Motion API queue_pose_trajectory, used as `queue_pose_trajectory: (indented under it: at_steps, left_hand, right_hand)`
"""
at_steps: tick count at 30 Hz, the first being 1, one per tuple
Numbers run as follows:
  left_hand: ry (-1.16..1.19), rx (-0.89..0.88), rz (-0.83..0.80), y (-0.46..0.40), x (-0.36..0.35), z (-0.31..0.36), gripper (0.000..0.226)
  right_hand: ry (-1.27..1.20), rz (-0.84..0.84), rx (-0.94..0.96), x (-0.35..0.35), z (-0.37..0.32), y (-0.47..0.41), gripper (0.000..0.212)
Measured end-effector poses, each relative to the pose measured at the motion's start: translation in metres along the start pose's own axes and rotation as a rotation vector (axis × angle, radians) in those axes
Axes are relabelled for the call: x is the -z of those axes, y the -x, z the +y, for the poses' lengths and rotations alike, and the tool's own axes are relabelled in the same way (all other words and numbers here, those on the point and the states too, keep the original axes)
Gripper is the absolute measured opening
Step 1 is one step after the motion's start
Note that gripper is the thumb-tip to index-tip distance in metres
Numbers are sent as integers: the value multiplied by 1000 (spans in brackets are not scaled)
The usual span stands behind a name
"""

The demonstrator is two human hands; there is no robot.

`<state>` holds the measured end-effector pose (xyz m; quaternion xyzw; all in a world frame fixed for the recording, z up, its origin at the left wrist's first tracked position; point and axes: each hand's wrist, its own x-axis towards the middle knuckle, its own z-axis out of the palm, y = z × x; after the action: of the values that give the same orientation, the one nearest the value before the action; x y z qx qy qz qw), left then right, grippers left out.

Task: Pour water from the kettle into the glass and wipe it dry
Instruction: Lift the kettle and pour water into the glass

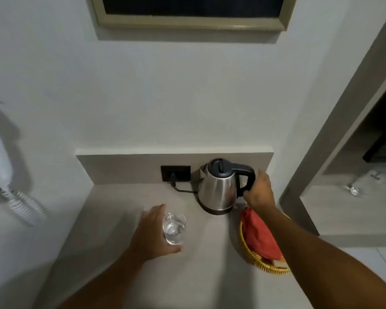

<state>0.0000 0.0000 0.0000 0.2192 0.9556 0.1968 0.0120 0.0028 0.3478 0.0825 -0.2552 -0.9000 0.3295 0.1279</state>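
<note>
A steel kettle (217, 189) with a black lid and handle stands on its base at the back of the counter, plugged into the wall socket. My right hand (260, 191) is against the outer side of its handle, fingers stretched upward and not wrapped through the handle gap. A clear glass (173, 228) with some water in it stands in front of the kettle, to the left. My left hand (153, 233) cups the glass's left side with fingers spread, thumb near its base. A red cloth (257, 236) lies in a yellow woven basket (257, 263) under my right forearm.
The grey counter (120, 219) ends at a low back panel holding a black socket (175, 173) and the kettle's cord. A coiled white cord (24, 207) hangs on the wall at the left. A side shelf with a plastic bottle (354, 189) sits at the right.
</note>
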Motion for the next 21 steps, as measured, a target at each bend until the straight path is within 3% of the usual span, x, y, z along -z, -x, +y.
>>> queue_pose_trajectory:
  at_steps: [3,6,15,21]
  left_hand:
    - [156,107,-35,10,-18,-6,140]
    - [446,209,-29,14,-32,-6,110]
    - [650,403,36,6,-58,-3,92]
    - [686,400,60,5,-56,0,89]
  right_hand:
    - [-155,10,-172,-6,2,-8,81]
    - [-267,32,-262,-17,6,-16,86]
    - [-339,97,-341,-31,-4,-43,37]
    - [-330,169,-393,-35,-11,-50,32]
